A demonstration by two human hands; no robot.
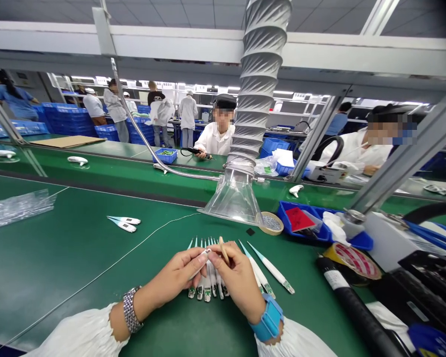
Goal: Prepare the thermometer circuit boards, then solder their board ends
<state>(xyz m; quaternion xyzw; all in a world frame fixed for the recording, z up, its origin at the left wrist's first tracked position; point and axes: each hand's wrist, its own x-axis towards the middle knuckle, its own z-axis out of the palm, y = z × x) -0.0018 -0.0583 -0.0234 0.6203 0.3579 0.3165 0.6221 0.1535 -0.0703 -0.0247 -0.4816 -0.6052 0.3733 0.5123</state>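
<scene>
Head view, green table. Left hand: fingers drawn narrow, pinching a small white piece. Right hand: narrow on a wooden stick. Row of thermometers: side by side directly beneath both hands; two more just right. Risks: a slipped stick could knock the close-packed row; the thin wire could snag a wrist. Room: widest leftward; clear hood and blue tray crowd ahead and right.
</scene>
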